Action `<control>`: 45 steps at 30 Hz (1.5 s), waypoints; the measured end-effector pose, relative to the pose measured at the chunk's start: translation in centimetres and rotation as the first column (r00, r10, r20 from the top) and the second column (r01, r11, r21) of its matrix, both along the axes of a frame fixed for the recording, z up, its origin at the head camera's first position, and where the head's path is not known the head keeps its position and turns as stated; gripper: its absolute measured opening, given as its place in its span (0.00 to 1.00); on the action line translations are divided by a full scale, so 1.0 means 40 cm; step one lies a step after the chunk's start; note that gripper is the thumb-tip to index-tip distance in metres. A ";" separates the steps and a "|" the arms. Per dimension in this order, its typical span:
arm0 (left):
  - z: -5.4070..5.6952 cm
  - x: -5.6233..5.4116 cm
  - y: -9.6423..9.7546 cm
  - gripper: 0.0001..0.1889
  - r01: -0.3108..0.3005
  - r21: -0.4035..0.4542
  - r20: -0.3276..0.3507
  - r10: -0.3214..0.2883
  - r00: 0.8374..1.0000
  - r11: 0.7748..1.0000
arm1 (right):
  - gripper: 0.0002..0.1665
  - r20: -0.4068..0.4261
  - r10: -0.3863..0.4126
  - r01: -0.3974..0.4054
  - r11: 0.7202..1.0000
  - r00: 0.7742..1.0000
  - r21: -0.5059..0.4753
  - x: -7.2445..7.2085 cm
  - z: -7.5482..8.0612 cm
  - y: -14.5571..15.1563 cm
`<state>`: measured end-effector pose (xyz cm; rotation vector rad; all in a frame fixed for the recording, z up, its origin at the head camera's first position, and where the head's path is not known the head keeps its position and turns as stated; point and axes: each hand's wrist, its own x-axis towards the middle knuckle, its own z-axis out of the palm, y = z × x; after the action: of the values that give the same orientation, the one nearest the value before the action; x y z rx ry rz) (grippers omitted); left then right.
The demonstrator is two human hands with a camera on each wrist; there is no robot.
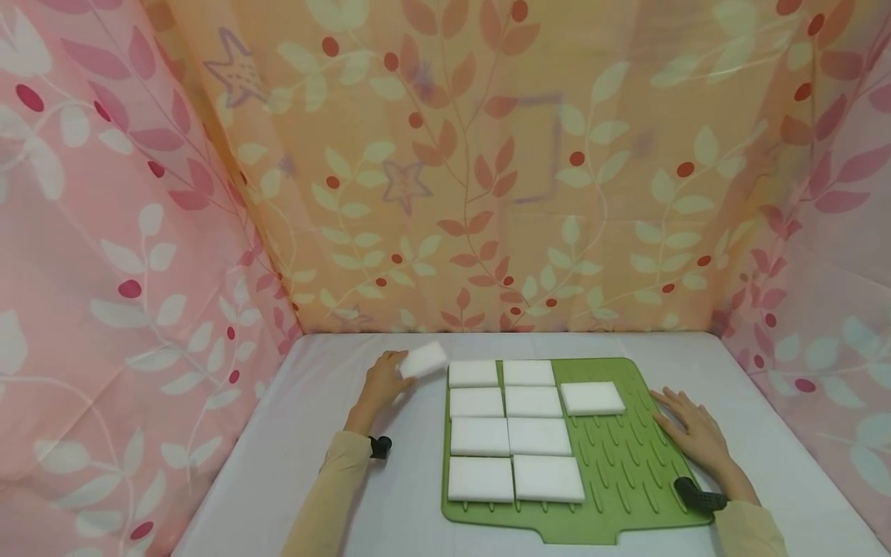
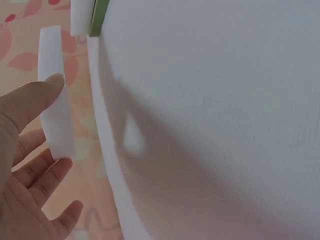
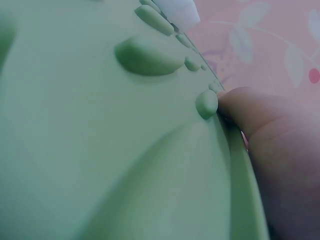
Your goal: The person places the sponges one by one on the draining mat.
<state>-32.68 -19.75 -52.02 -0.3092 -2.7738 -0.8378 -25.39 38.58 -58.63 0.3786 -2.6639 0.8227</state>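
My left hand (image 1: 384,387) pinches a white sponge (image 1: 423,360) above the table, just left of a green ridged drying mat (image 1: 612,464). In the left wrist view the thumb lies on one face of the raised sponge (image 2: 56,95) and fingertips meet its lower end. Two columns of white sponges (image 1: 480,436) cover the left half of the mat, and a single sponge (image 1: 593,398) lies apart to their right. My right hand (image 1: 696,433) rests at the mat's right edge with fingers extended. In the right wrist view its thumb (image 3: 250,107) touches the rim.
A white cloth (image 1: 292,464) covers the table under the mat. Patterned curtains (image 1: 473,155) enclose the back and both sides. The mat has a short tab (image 1: 581,536) at its near edge.
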 end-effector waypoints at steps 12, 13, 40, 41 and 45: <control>0.009 0.012 0.026 0.34 0.049 -0.022 -0.047 -0.050 0.998 0.999 | 0.29 -0.005 0.003 -0.003 1.000 1.000 0.002 0.001 0.002 0.001; 0.012 0.014 0.030 0.33 0.052 -0.019 -0.050 -0.053 0.997 0.998 | 0.29 -0.005 0.003 -0.003 1.000 1.000 0.003 0.001 0.003 0.001; 0.056 0.050 0.209 0.32 0.223 -0.095 -0.116 -0.233 0.966 0.970 | 0.29 -0.022 0.002 -0.002 1.000 1.000 0.004 0.003 0.006 0.001; 0.057 0.051 0.217 0.32 0.229 -0.108 -0.121 -0.241 0.963 0.967 | 0.29 -0.021 0.002 -0.002 1.000 1.000 0.004 0.003 0.005 0.001; 0.063 0.056 0.251 0.32 0.264 -0.119 -0.121 -0.278 0.953 0.957 | 0.29 -0.023 0.002 -0.002 1.000 1.000 0.003 0.001 0.002 0.001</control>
<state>-30.42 -9.72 -49.51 -0.7520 -2.6865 -0.7024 -25.33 38.61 -58.53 0.3899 -2.6444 0.8098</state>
